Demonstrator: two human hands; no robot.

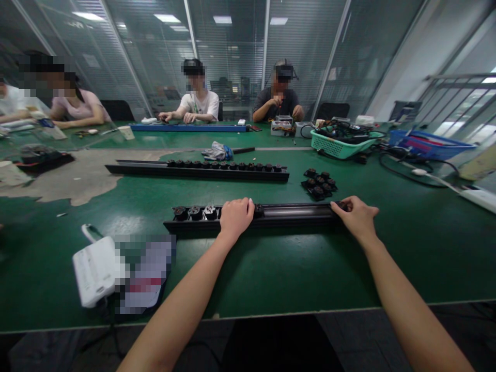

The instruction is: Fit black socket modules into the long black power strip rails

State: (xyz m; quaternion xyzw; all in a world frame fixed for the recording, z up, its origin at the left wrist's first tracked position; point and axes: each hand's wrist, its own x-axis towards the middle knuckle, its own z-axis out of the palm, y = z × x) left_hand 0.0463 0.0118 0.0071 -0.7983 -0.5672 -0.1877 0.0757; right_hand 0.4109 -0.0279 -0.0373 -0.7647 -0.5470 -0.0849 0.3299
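A long black channel (298,221) lies across the green table before me, with several small round black modules (196,212) seated in its left part. Over its middle, my left hand (236,214) is closed on the channel, hiding some of the modules. At the right end, my right hand (358,214) pinches a small black module (344,205), mostly covered by the fingers. Between my hands the channel shows a bare, shiny inside. Behind my right hand sits a cluster of loose black modules (320,182).
A second black channel (197,171) holding a row of modules lies farther back. Gloves (217,151) lie behind it. A green basket (344,144) and a blue basket (430,143) stand back right. A white device (98,271) is front left. Several people sit around the table.
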